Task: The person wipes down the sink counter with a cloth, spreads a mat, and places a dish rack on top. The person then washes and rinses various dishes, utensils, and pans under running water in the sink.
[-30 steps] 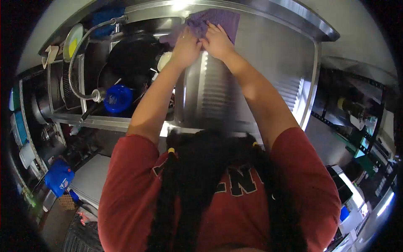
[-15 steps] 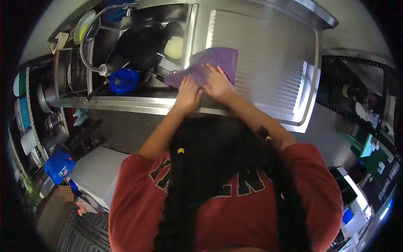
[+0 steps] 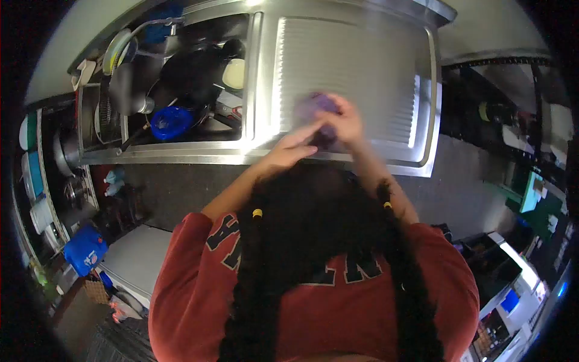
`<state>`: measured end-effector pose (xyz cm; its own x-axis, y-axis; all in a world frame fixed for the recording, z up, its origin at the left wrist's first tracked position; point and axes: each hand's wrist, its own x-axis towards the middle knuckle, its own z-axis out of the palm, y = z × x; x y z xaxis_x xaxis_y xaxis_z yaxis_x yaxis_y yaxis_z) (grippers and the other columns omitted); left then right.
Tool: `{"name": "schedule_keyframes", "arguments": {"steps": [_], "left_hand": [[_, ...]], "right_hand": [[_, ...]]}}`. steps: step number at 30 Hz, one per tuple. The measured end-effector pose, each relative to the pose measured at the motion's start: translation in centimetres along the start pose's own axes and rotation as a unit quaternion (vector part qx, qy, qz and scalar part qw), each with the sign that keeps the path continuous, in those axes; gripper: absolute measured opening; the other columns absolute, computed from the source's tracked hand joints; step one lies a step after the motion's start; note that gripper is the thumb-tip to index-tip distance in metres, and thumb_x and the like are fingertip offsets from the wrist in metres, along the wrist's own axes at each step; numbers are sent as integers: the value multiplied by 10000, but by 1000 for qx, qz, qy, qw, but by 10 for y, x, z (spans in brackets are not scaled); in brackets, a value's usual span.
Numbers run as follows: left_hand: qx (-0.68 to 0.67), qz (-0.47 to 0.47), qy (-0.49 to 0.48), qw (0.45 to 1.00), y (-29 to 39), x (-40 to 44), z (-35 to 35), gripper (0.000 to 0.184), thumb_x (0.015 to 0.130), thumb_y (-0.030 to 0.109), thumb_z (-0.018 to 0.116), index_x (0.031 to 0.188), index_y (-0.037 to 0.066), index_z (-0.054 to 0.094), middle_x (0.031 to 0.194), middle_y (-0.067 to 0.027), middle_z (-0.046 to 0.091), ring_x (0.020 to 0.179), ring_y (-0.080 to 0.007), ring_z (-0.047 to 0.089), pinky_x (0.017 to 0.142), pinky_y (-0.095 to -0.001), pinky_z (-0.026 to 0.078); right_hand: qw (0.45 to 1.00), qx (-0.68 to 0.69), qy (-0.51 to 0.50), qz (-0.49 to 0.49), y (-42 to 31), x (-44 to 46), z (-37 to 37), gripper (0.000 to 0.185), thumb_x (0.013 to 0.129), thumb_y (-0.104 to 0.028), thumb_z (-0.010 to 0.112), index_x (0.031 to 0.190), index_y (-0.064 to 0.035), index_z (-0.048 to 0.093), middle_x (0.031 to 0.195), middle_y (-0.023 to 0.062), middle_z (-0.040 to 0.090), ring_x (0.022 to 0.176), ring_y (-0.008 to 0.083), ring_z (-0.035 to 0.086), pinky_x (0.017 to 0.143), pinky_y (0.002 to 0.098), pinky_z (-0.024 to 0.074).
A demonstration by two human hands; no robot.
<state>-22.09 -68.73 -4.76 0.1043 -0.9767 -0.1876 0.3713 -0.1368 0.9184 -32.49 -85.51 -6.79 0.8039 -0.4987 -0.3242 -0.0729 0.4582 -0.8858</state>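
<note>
Head view: right hand [image 3: 345, 123] grips cloth [image 3: 316, 107], left hand [image 3: 294, 148] open, both near drainboard edge [image 3: 386, 166]

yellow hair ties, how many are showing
2. One yellow hair tie is on the braid on the person's left side; the second yellow hair tie is on the braid on their right. Any more could be hidden in the dark hair.

Cloth [image 3: 316, 106] purple; shirt [image 3: 338, 314] red, dark letters outlined pale. Drainboard [image 3: 356, 66] silver-grey, ridged in parallel lines. Bowl [image 3: 171, 123] blue, hair ties [image 3: 257, 213] yellow.
</note>
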Motion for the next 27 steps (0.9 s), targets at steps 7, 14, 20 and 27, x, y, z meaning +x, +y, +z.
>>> {"name": "schedule_keyframes", "arguments": {"steps": [7,14,20,27], "left_hand": [[112,-6,-23,993,18,16,-10,403,965,-45,470,1355,0,564,1405,-107,566,1253,-200,555,1072,-354,445],[144,35,325,934,7,-47,-109,220,1013,54,517,1162,12,675,1145,-69,687,1066,-161,642,915,-291,507],[158,21,389,907,17,-102,-186,197,1012,75,534,1128,-5,672,1148,-86,687,1044,-170,652,888,-296,520],[171,-2,299,939,17,-111,-244,203,1028,106,518,1140,21,664,1138,-55,686,1034,-150,641,860,-277,497]], "right_hand": [[877,-359,309,-84,-53,-53,-208,594,840,-196,783,1365,-47,547,1274,133,635,1149,278,624,982,387,502],[630,-701,312,-116,19,-46,-222,774,898,-510,651,1517,-121,396,1554,231,357,1433,421,333,1156,541,295],[633,-723,253,-113,35,-14,-121,927,813,-680,637,1546,-186,356,1601,250,251,1482,449,220,1190,600,174],[722,-666,27,-186,72,37,70,857,767,-664,694,1513,-364,399,1586,316,220,1463,520,205,1190,625,146]]}}
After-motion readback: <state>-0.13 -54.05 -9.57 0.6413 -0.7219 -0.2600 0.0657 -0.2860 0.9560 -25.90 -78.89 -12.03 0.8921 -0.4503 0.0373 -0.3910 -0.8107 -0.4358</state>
